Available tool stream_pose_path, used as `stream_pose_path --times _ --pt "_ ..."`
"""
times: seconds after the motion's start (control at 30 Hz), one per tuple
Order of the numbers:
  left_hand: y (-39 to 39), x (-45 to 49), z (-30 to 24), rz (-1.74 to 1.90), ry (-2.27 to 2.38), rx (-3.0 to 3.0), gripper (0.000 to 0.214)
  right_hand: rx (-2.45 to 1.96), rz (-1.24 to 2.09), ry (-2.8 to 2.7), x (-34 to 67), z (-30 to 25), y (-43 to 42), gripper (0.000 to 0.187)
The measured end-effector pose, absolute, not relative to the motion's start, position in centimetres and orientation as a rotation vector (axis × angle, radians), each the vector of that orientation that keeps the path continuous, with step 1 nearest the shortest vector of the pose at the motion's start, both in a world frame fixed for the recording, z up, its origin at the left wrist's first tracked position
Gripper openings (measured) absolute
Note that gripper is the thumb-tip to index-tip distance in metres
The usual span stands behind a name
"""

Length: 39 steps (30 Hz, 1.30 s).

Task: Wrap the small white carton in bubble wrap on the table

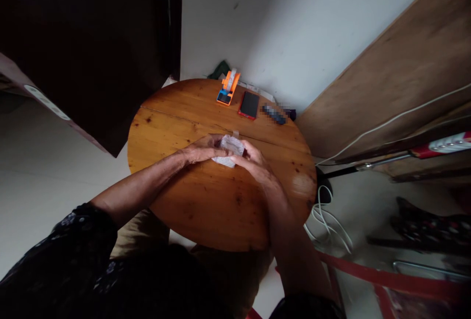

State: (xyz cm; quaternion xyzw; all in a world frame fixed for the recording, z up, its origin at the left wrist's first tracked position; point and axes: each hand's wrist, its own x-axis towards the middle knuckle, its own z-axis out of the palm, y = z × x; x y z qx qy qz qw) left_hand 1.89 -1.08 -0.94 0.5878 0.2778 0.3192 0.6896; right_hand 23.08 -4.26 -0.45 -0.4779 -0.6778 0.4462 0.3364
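Note:
Both hands meet over the middle of a round wooden table (pixel 206 211). My left hand (pixel 203 149) and my right hand (pixel 253 161) are both closed on a small whitish packet (pixel 231 148) that looks like clear wrap or bubble plastic. The packet rests just above the tabletop between the fingers. What is inside it cannot be made out.
At the table's far edge stand an orange tape dispenser (pixel 228 88), a red-cased phone (pixel 249 105) and a small dark object (pixel 274 114). A wooden board (pixel 386 78) leans at the right. White cables (pixel 327 221) lie on the floor beside the table. A dark cabinet (pixel 91 39) stands at left.

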Motion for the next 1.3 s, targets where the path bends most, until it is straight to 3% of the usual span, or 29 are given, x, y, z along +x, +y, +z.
stream_pose_path --times 0.77,1.3 --pt "-1.9 2.6 -0.7 0.683 0.687 1.443 0.033 -1.105 0.747 -1.628 22.0 -0.1 -4.7 0.013" --pt "-1.6 2.4 -0.8 0.745 0.861 1.609 0.054 -1.135 0.354 -1.789 20.4 -1.0 -4.8 0.022"
